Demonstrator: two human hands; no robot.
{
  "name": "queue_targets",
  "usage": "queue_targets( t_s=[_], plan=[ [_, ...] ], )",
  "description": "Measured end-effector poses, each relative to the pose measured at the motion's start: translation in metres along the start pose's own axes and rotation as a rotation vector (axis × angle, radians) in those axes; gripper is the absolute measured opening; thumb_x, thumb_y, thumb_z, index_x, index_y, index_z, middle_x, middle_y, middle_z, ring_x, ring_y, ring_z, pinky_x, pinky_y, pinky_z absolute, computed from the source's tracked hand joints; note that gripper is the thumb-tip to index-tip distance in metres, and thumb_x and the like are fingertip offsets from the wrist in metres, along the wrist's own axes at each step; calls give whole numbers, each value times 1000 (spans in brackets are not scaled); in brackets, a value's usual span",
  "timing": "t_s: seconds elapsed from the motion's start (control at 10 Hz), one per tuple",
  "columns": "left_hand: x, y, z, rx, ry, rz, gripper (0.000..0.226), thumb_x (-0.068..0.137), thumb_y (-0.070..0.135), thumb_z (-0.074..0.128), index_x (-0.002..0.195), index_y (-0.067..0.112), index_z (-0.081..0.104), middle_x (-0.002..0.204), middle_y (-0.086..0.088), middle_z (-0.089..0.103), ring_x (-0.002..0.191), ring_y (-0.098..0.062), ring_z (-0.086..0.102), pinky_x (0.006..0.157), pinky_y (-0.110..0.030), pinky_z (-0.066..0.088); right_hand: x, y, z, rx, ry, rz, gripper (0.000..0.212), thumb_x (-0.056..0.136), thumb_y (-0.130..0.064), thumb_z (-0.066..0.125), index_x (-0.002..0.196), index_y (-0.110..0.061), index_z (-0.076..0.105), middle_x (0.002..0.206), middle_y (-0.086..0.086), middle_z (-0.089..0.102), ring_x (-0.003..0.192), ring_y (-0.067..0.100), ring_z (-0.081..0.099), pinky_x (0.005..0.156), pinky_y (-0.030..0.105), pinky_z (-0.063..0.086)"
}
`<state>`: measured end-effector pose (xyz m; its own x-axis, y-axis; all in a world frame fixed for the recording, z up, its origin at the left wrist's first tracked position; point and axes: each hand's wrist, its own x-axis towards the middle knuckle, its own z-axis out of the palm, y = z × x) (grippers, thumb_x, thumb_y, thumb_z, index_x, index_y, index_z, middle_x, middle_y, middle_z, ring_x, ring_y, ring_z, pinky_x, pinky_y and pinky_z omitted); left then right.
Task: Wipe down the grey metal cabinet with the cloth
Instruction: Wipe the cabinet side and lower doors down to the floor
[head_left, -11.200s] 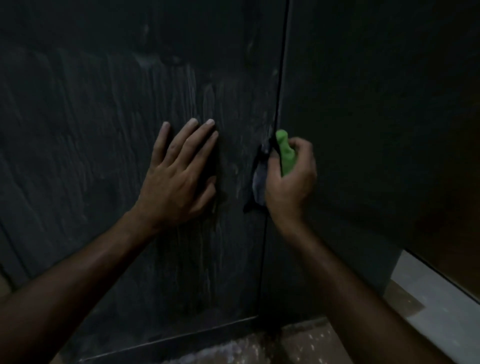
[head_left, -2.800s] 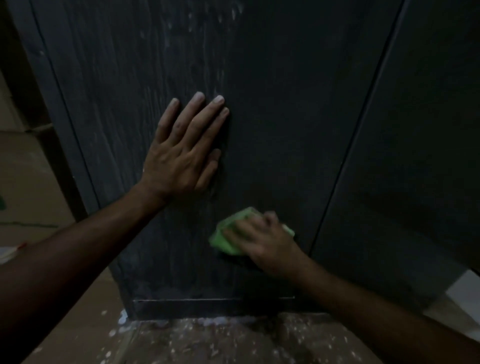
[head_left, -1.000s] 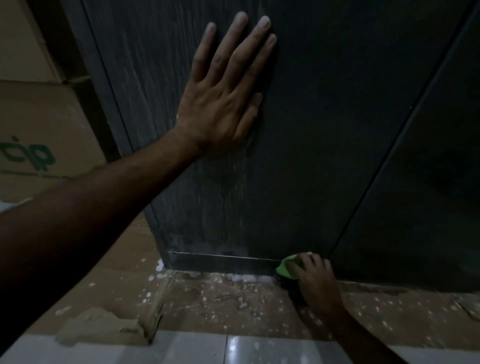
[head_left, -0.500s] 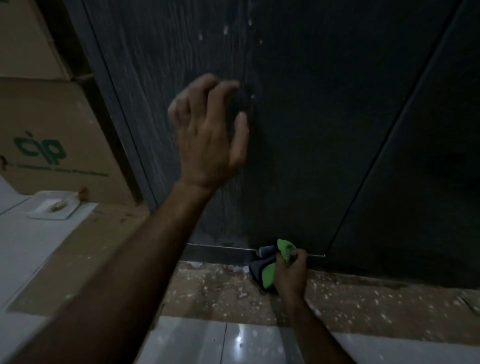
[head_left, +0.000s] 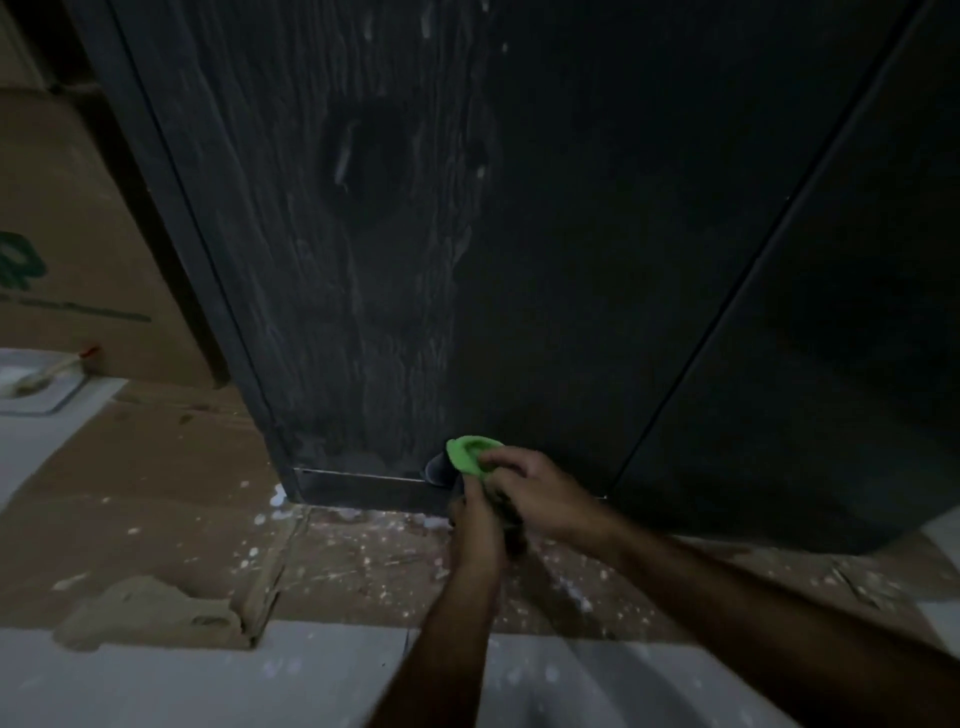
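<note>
Dim floor up close: pale tiles (head_left: 156, 680), then paint-speckled cardboard (head_left: 156, 519). Further in, both hands meet low at the cabinet (head_left: 571, 260) base. Left hand (head_left: 480, 525) looks curled on the cloth's dark underside, though it's murky; right hand (head_left: 540, 491) grips the green cloth (head_left: 470, 454), bunched against the door's bottom edge. Far left sits a box (head_left: 67, 249) and a brush (head_left: 44, 371).
</note>
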<state>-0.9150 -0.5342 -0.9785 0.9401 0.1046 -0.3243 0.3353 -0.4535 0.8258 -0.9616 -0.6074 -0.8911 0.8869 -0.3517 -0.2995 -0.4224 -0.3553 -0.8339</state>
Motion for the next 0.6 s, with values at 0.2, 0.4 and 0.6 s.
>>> queue_targets(
  t_s=[0.2,0.4,0.6],
  plan=[
    [20,39,-3,-1202,-338,-607,58,112,47,25,128,9,64,134,-21,63,115,-39,63,92,-44,51,-14,-59,-65,-944,-109,-490,26,94,-28,59,118,-26,68,114,-6,71,101,13,65,87,38,56],
    [40,26,0,-1084,-41,-608,56,112,50,29,143,11,55,135,-17,63,116,-39,63,88,-40,54,-12,-64,-82,-829,142,-706,18,98,-29,58,112,-23,67,103,-10,64,95,5,56,83,27,49],
    [17,19,26,-921,-126,-490,49,114,32,41,138,-7,58,142,-30,59,126,-42,61,112,-52,48,-2,-42,-89,-1116,156,-898,14,94,-23,60,101,-15,70,98,2,65,90,20,56,79,36,50]
  ],
)
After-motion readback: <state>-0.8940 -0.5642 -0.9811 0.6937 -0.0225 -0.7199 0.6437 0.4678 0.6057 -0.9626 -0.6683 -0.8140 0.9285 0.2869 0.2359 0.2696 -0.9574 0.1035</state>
